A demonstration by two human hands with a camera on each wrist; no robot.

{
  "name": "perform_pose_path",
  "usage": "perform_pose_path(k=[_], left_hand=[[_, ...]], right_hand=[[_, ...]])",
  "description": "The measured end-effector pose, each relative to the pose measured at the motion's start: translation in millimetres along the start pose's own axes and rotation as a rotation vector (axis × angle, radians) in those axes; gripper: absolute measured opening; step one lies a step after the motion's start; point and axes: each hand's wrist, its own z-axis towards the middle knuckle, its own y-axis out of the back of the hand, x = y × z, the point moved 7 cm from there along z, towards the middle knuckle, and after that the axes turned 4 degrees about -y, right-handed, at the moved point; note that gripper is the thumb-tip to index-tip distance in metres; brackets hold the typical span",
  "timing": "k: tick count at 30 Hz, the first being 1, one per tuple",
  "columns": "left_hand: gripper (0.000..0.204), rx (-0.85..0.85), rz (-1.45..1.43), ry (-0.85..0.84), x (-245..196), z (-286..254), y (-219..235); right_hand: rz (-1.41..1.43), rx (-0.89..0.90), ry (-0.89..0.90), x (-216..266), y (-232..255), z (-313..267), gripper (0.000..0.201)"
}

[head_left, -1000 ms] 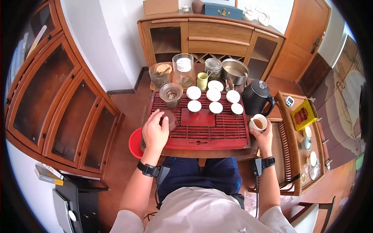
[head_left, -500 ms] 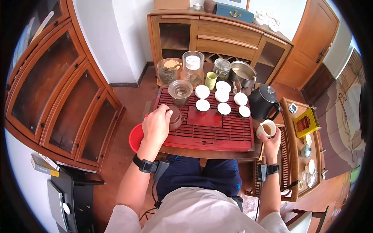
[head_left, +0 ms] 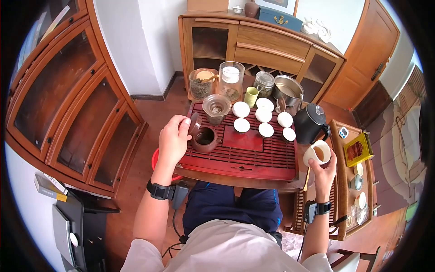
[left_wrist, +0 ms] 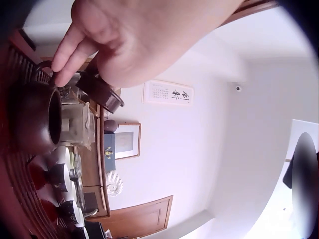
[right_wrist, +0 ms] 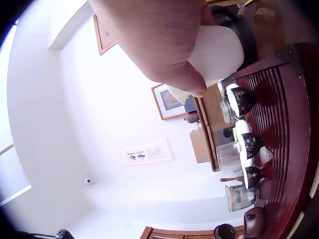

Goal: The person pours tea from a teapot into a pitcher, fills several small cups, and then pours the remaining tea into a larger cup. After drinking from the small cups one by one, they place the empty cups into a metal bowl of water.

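Observation:
My left hand [head_left: 174, 138] pinches the lid [head_left: 195, 123] of a brown clay teapot [head_left: 202, 148], tilted on edge just above the pot's rim. The pot's mouth shows uncovered, with a dark inside. In the left wrist view the lid [left_wrist: 102, 93] hangs below the palm, beside the teapot [left_wrist: 37, 122]. My right hand [head_left: 323, 176] grips a white spouted pitcher [head_left: 310, 156] with amber tea in it, off the tray's right edge. Thumb and fingers wrap the pitcher [right_wrist: 217, 55] in the right wrist view. Several small cups [head_left: 241, 125], white inside, stand on the slatted red tea tray [head_left: 272, 170].
A glass strainer vessel [head_left: 215, 109] stands behind the teapot. Glass jars [head_left: 231, 81] and a metal pot [head_left: 288, 89] line the back. A black kettle [head_left: 309, 124] is close behind the pitcher. To the right is a wicker stand [head_left: 337, 204]; a red bucket [head_left: 155, 159] sits low left.
My left hand has lifted the lid off the teapot and drawn it up and left, uncovering the mouth. My right hand has moved slightly right with the pitcher. The head view has shifted.

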Motion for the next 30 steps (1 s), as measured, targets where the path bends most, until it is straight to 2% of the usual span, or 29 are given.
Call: perform_pose_path(k=[1,3,4,6,8,10,12,15,17,21,28,30], left_hand=[[0.030,-0.001,-0.002,0.001,1.8,-1.1,-0.5],[0.033,-0.012,-0.264,0.130,17.4,-5.0,-5.0],[0.033,-0.015,-0.266,0.130,21.2,-7.4,-7.0],[0.034,-0.116,-0.455,0.155,32.5,-15.4,-8.8],[0.033,-0.136,-0.492,0.150,43.6,-24.0,-13.1],[0.030,-0.195,-0.552,0.059,53.9,-30.7,-14.2],[0.029,-0.217,-0.537,0.030,61.1,-37.5,-14.6],[0.029,-0.233,-0.548,0.019,70.8,-42.2,-16.2],[0.029,-0.247,-0.610,-0.081,70.6,-43.0,-17.7],[0.026,-0.230,-0.541,-0.086,71.1,-44.9,-18.7],[0.024,-0.195,-0.518,-0.070,75.1,-44.5,-20.1],[0.030,-0.213,-0.438,-0.096,70.0,-45.6,-19.2]], right_hand=[[0.025,0.031,-0.010,4.0,-5.0,-1.9,0.078],[0.068,0.060,0.006,8.8,-13.3,-4.6,0.080],[0.115,0.089,0.021,12.3,-19.5,-6.3,0.083],[0.146,0.112,-0.007,17.7,-31.9,-11.2,0.087],[0.148,0.165,-0.004,26.6,-48.0,-16.5,0.089],[0.162,0.213,0.026,32.4,-67.8,-20.6,0.091],[0.201,0.273,0.025,39.9,-88.8,-25.5,0.088],[0.078,0.294,0.097,45.4,-113.0,-29.7,0.087],[0.012,0.330,0.140,56.8,-131.1,-35.4,0.085],[-0.072,0.396,0.199,59.3,-158.7,-41.5,0.085],[-0.081,0.446,0.116,68.4,-170.8,-53.4,0.087],[-0.045,0.462,0.095,60.6,-170.4,-53.0,0.087]])
